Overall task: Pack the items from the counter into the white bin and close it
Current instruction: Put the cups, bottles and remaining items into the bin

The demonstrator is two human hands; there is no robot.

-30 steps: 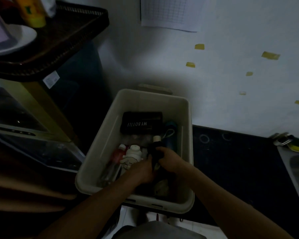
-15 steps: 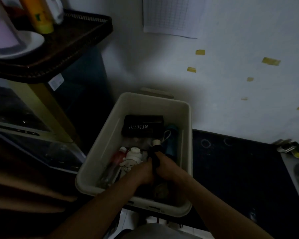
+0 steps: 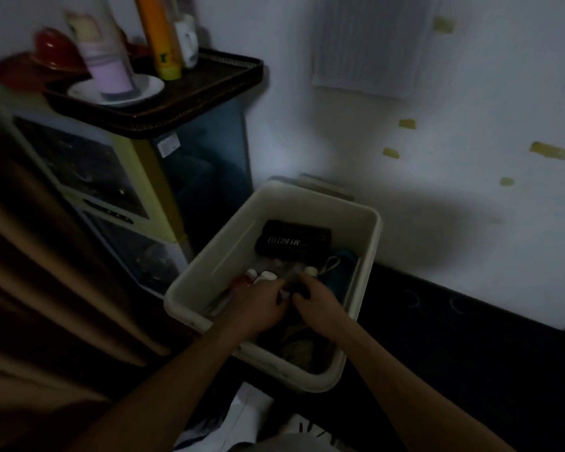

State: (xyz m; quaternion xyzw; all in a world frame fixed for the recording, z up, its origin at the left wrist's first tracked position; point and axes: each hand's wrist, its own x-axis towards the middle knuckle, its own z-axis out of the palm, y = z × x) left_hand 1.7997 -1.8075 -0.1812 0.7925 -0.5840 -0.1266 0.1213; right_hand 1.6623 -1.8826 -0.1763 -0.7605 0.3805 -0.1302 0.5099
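Gripped dark white-capped item (image 3: 297, 286) with right hand (image 3: 318, 306); curled left hand (image 3: 260, 306) against it, hold unclear. Kept it among bottles (image 3: 268, 275) in white bin (image 3: 183, 300), near black pouch (image 3: 294, 244), same as moment earlier. Judged final tucking; bin unclosed.

Dim and underexposed throughout. Brightest on the white wall (image 3: 490, 76), broken by one broad soft shadow. Nearly black over the desk (image 3: 470, 353). Motion-blurred around the bottles (image 3: 159, 37) upper left; bowed at the edges.
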